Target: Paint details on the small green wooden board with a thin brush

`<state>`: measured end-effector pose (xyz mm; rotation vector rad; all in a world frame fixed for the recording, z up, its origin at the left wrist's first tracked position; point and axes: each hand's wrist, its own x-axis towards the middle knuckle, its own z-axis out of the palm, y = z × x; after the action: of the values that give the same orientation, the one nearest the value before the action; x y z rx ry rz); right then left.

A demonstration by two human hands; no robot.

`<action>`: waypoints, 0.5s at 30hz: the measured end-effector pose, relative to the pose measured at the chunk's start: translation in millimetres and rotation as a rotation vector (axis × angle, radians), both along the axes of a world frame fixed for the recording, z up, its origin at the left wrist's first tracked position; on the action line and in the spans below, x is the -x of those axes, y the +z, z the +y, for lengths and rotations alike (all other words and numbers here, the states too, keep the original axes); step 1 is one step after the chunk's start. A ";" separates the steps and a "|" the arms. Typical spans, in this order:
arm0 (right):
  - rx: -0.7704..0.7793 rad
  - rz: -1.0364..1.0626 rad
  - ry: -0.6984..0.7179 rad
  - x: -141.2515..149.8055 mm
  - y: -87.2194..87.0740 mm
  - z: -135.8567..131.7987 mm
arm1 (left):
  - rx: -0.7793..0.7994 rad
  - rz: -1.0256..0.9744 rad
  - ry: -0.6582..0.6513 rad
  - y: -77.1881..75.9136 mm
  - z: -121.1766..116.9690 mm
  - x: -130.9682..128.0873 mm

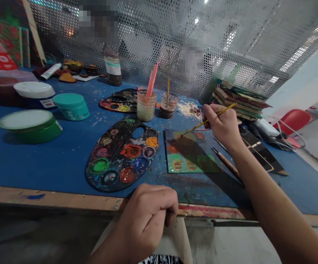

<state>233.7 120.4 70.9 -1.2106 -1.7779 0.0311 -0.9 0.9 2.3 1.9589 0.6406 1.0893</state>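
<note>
My right hand (222, 123) grips a thin paintbrush (203, 124) with a yellow handle, its tip down on the upper part of a small painted panel (207, 161). Green and orange patches with small yellowish shapes cover the panel, and my arm's shadow falls across it. My left hand (152, 211) rests curled into a fist at the table's front edge, with nothing visible in it. Left of the panel lies a dark paint palette (115, 146) with wells of orange, green, blue and red. A second paintbrush (226, 161) with a brown handle lies beneath my right forearm.
Behind the palette stand a jar (146, 106) with pink and orange sticks and a murky cup (167, 107) holding a brush. Another palette (117, 102) lies behind them. Lidded tubs (31, 126) line the left; stacked panels (238, 99) sit at the right, before perforated metal (153, 40).
</note>
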 end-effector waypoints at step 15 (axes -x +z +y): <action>-0.066 0.027 -0.079 -13.4 3.1 0.6 | 0.000 -0.003 0.009 1.6 1.7 -0.5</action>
<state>247.2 121.0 74.0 -1.2261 -1.6932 -0.0566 -0.5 2.6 3.8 1.9556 0.6477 1.0975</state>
